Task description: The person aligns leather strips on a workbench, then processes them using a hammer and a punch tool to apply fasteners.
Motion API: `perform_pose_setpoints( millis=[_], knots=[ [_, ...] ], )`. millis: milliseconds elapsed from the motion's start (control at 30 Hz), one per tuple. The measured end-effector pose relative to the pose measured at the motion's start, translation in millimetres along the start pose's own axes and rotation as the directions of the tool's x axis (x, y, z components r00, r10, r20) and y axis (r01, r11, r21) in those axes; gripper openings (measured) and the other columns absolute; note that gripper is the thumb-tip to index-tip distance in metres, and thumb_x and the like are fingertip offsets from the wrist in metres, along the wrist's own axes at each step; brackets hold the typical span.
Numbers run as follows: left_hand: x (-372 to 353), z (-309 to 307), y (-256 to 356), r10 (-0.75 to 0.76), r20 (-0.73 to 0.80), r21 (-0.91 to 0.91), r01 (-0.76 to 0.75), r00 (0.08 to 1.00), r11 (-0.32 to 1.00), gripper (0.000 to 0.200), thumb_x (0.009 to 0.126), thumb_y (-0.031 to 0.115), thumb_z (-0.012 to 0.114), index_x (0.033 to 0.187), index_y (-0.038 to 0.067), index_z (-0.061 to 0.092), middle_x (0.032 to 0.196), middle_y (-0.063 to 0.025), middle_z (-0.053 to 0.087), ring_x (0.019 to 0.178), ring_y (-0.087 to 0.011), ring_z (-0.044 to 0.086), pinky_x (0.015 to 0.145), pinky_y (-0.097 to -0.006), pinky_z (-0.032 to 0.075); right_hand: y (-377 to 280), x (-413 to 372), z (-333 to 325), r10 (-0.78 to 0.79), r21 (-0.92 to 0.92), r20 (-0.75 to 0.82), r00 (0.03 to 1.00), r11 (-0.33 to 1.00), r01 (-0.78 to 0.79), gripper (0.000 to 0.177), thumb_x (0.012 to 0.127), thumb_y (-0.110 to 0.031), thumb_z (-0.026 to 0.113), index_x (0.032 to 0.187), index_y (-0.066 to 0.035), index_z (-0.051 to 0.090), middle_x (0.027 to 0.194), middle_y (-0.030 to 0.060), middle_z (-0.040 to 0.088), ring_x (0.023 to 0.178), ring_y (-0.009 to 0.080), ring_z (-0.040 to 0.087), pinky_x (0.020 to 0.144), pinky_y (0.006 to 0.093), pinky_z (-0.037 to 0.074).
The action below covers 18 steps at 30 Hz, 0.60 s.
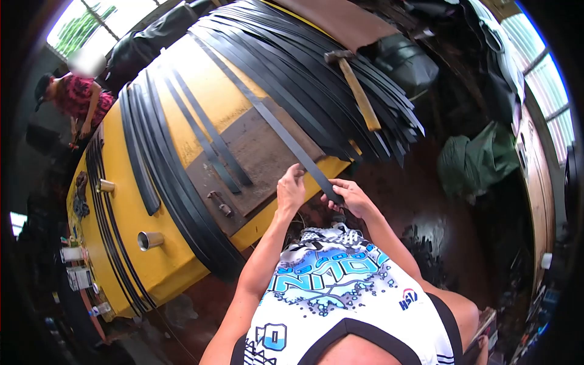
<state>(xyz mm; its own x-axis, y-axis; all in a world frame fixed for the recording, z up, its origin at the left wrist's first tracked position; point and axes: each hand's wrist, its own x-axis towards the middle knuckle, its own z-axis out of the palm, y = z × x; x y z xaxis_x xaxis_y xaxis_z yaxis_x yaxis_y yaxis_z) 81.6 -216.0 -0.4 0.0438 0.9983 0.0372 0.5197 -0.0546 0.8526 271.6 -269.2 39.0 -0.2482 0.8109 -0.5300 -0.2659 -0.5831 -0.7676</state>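
A long black strip (283, 134) runs from the far side of the yellow table across a brown board (267, 118) and over the near edge. My right hand (353, 198) is closed around the strip's near end, just in front of my body. Left of the strip, my left hand (292, 187) is raised with its fingers curled together; whether anything small is between them cannot be made out. Two shorter black strips (210, 152) lie on the board. Near its left corner rests a small metal piece (220, 204).
A hammer (359, 94) lies on a thick spread of black strips (292, 58). More strips (164, 158) cross the yellow table (188, 264) at left, near a metal cup (150, 240) and a smaller cup (105, 185). Another person (76, 103) is at the far left.
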Motion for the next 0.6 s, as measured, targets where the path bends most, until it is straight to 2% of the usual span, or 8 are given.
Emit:
perform_pose_setpoints(
  millis=[133,400,500,533,567,600],
  knots=[
    [-7.4,5.5,-22.5,0.002,0.011,-0.046,-0.002,1.0,0.999,0.03,0.085,0.0,0.056,0.115,-0.003,0.057,0.097,-0.0174,0.069,0.083,-0.0222,0.068,0.073,-0.0315,0.054,6.9,3.5,-5.1,0.033,0.006,-0.05,0.998,0.999,-0.033,0.032,0.099,-0.011,0.041,0.129,0.001,0.048,0.093,0.0128,0.066,0.068,0.0137,0.06,0.062,0.0261,0.05],
    [-15.4,2.8,-20.8,-0.127,0.075,-0.103,0.134,0.989,0.986,0.028,0.084,0.0,0.057,0.111,-0.007,0.059,0.095,-0.0168,0.069,0.079,-0.0199,0.069,0.073,-0.0292,0.054,17.7,13.6,-14.4,0.111,0.022,-0.075,0.991,0.994,-0.11,0.032,0.099,-0.011,0.042,0.129,0.0,0.048,0.098,0.0133,0.066,0.073,0.0144,0.06,0.066,0.0264,0.05],
    [-15.6,4.8,-18.1,-0.172,0.09,-0.145,0.184,0.981,0.972,0.028,0.084,0.002,0.056,0.111,-0.005,0.06,0.097,-0.0189,0.069,0.078,-0.0236,0.07,0.075,-0.032,0.054,19.5,14.1,-14.3,0.116,0.021,-0.097,0.988,0.993,-0.115,0.03,0.098,-0.011,0.044,0.125,-0.002,0.055,0.097,0.0104,0.066,0.075,0.0128,0.06,0.071,0.0278,0.051],
    [-15.1,5.6,-17.1,-0.173,0.085,-0.144,0.183,0.981,0.972,0.028,0.084,0.002,0.056,0.111,-0.005,0.06,0.097,-0.0189,0.069,0.078,-0.0236,0.07,0.075,-0.032,0.054,20.9,15.3,-14.9,0.113,0.014,-0.092,0.989,0.994,-0.112,0.031,0.096,-0.011,0.05,0.125,-0.002,0.054,0.096,0.0105,0.066,0.075,0.0127,0.06,0.069,0.0265,0.05],
    [-14.2,6.4,-16.0,-0.227,0.114,-0.21,0.247,0.967,0.946,0.027,0.086,0.005,0.056,0.111,-0.005,0.06,0.096,-0.0173,0.069,0.077,-0.0219,0.07,0.072,-0.0304,0.054,22.4,16.4,-14.4,0.11,0.007,-0.086,0.99,0.994,-0.11,0.033,0.093,-0.011,0.055,0.125,-0.001,0.054,0.096,0.0106,0.065,0.076,0.0127,0.059,0.068,0.0252,0.05],
    [-13.0,7.0,-15.7,-0.278,0.148,-0.272,0.309,0.949,0.911,0.027,0.089,0.009,0.057,0.111,-0.006,0.06,0.095,-0.0158,0.069,0.076,-0.0203,0.069,0.069,-0.0288,0.054,21.4,15.6,-11.8,0.11,0.006,-0.082,0.991,0.994,-0.11,0.033,0.093,-0.011,0.055,0.125,-0.001,0.054,0.096,0.0106,0.065,0.076,0.0127,0.059,0.068,0.0252,0.05]
  ],
)
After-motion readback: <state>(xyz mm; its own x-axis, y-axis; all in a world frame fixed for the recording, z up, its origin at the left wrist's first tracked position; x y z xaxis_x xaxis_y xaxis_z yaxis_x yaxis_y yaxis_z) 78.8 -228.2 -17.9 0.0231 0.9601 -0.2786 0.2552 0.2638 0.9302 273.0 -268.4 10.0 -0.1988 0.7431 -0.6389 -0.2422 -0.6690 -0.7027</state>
